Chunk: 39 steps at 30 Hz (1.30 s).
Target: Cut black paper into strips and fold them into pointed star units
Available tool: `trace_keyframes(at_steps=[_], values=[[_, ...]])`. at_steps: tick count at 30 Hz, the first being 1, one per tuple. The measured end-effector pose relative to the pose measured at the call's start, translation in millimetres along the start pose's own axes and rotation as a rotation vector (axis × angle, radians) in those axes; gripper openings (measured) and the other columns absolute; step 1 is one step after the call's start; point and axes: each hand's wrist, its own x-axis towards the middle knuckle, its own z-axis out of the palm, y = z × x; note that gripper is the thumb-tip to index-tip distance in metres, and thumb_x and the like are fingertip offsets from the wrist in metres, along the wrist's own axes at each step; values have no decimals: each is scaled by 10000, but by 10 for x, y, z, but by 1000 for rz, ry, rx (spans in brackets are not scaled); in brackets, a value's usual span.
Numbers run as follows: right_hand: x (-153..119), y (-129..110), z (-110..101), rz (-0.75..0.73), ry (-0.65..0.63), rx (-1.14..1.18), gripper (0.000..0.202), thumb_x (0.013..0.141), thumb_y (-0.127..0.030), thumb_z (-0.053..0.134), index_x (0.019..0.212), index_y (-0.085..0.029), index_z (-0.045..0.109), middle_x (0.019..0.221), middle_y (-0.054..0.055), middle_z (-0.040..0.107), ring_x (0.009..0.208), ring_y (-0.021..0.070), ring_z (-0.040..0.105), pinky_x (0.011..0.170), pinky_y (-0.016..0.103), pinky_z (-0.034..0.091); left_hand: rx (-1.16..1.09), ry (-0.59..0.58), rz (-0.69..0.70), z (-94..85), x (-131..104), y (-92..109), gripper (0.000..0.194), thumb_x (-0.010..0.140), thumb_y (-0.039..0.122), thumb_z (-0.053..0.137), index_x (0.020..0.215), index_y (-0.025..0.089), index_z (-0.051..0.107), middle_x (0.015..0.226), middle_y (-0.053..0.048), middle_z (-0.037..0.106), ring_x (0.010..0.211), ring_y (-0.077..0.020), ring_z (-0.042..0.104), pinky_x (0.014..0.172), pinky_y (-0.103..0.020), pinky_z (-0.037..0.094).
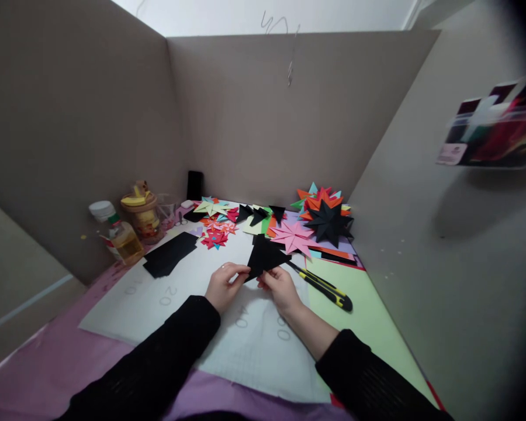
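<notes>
A folded black paper (pixel 265 256), roughly triangular, is held over the white sheet (pixel 245 356) in the middle of the table. My left hand (pixel 226 285) pinches its lower left corner between thumb and fingers. At its bottom edge my right hand (pixel 280 287) grips the paper, fingers pressed together. Right of my right hand lies a black and yellow cutter (pixel 326 287). Flat black papers (pixel 170 254) are stacked to the left. Behind the held paper are small folded black pieces (pixel 258 215) and a pink paper star (pixel 293 234).
At the left stand a bottle (pixel 121 237) with amber liquid and a lidded cup (pixel 142 215). A black phone (pixel 195 185) leans at the back wall. Coloured stars (pixel 214 237) lie back left; a black star (pixel 328 222) sits back right. Grey partitions (pixel 272 117) enclose the table.
</notes>
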Motion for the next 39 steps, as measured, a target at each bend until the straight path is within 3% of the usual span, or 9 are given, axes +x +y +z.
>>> trace_keyframes(at_steps=[7,12,17,21,24,28,35,39], values=[[-5,2,-3,0,-2,29,309,648,-447,681,650,-155,578,572,22,617,471,119,506,460,240,370,51,-52,41,4,1,14,217,742,265,653,952,243,705,943,-86,642,897,-215,574,830,-360,446],[6,25,-14,-18,-16,23,278,657,-418,675,664,-155,587,591,24,618,493,119,511,481,240,383,-56,-1,-95,41,-6,-13,151,721,271,665,852,217,718,901,-76,623,828,-193,587,709,-305,478],[-8,17,-22,-42,-38,-26,239,664,-381,669,616,-161,589,525,-10,563,480,109,476,486,237,371,-128,16,-236,86,-7,-45,109,695,279,687,699,176,651,726,-35,650,665,-156,588,603,-260,456],[-59,-9,14,-50,-87,-66,209,642,-351,695,598,-157,630,532,-5,581,523,131,499,520,254,394,-214,15,-319,108,0,-52,202,670,284,695,773,177,558,665,22,602,588,-117,557,564,-228,438],[-71,-9,28,-55,-78,-65,210,651,-349,693,708,-147,681,631,16,640,597,157,545,577,274,423,-249,-55,-353,116,2,-37,226,667,295,687,805,169,560,661,17,604,587,-119,563,567,-228,435],[-48,28,13,-64,-2,-55,222,674,-354,669,710,-136,668,620,13,631,568,145,532,557,265,411,-236,-175,-379,122,-6,-9,172,664,304,675,684,151,599,584,20,575,530,-111,511,531,-223,394],[-71,25,2,-86,-6,-138,235,687,-360,665,717,-129,643,653,29,642,603,160,549,571,271,421,-199,-279,-377,118,-17,1,231,709,333,629,583,147,572,500,50,458,479,-87,395,471,-209,300],[-89,-6,11,-116,-25,-205,223,716,-351,639,721,-129,631,666,33,643,621,165,550,585,274,425,-165,-279,-359,113,-18,3,340,765,363,566,504,146,545,459,46,415,458,-87,363,456,-218,272]])
